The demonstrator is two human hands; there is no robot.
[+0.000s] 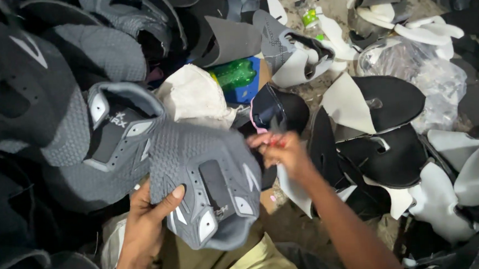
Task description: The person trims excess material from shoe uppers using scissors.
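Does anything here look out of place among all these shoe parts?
Yes: a green plastic bottle lies on its side among the shoe pieces, above the grey shoe upper that the left hand holds. The right hand is blurred.

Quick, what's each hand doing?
Left hand: closed, holding the grey shoe upper.
Right hand: pinching something small and red; blurred.

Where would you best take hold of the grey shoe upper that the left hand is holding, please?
Probably its near side edge, from below, as the left hand does: the grey shoe upper lies spread and floppy, that edge is free, and the right hand works at the far edge.
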